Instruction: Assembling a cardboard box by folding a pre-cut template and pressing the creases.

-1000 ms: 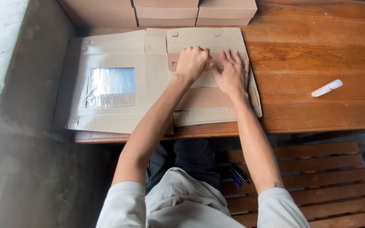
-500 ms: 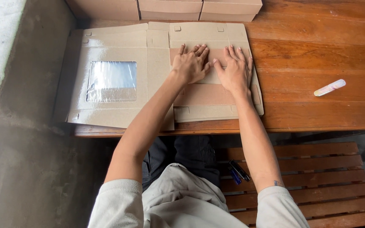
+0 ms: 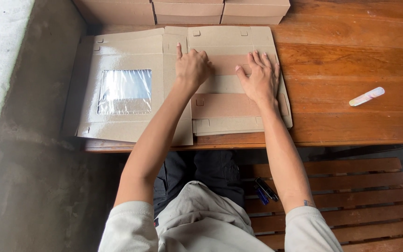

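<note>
both hands press the flat cardboard box blank [image 3: 220, 84] on the table [image 3: 350, 60], left hand [image 3: 191, 67] half-curled with forefinger out, right hand [image 3: 257, 77] fingers spread; firm, even pressure along the crease seems best.

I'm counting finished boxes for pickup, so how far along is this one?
Done: three closed brown cardboard boxes stand at the far edge of the wooden table. In hand: the left hand and right hand press on a flat brown cardboard box blank with a clear plastic window. Left: this blank lies unfolded, no walls raised.
</note>
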